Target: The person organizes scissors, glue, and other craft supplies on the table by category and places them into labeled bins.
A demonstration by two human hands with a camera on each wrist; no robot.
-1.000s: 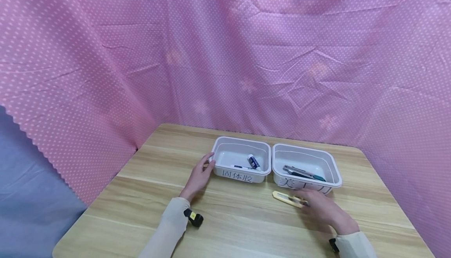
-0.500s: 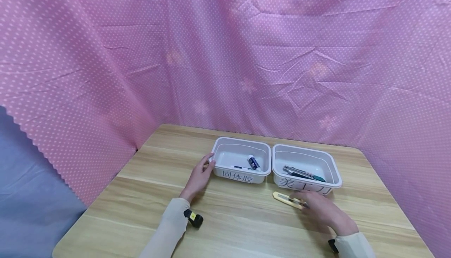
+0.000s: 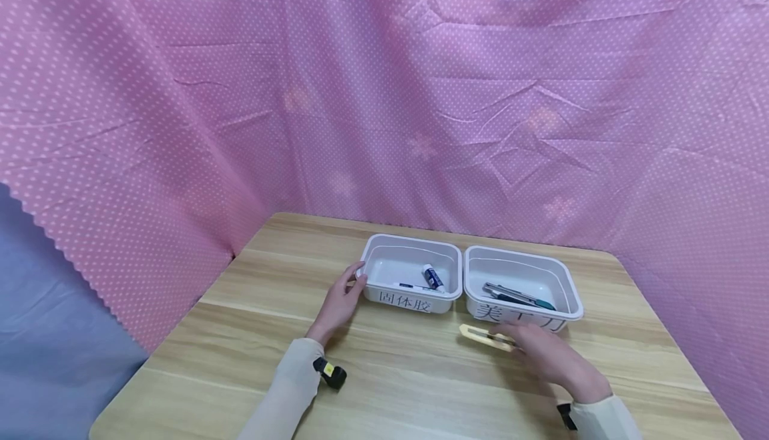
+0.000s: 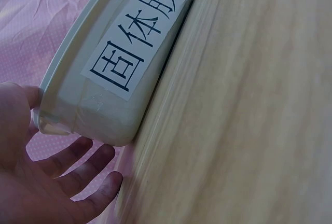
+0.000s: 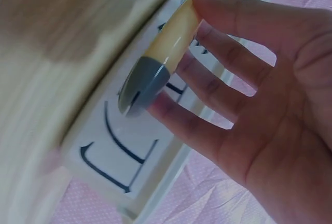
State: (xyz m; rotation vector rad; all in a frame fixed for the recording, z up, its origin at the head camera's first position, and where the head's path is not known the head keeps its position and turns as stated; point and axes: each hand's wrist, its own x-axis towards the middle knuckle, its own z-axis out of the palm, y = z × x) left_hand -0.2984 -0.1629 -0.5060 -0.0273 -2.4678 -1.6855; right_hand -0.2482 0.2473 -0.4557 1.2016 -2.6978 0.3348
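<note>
My right hand pinches a yellow utility knife between thumb and fingertips, in front of the right white plastic box. Close up in the right wrist view, the knife shows its dark grey end cap, and the fingers lie along its far side. My left hand holds the rim at the near left corner of the left white plastic box. In the left wrist view, the thumb side of that hand is at the box's rim, while the other fingers spread below it.
Inside the left box lie a blue-and-white glue stick and a thin white-and-blue stick. Several utility knives lie in the right box. Both boxes stand side by side on the wooden table, before a pink dotted curtain.
The yellow utility knife has shifted slightly to the left and tilted a little in my right hand. My left hand and both boxes stay put.
</note>
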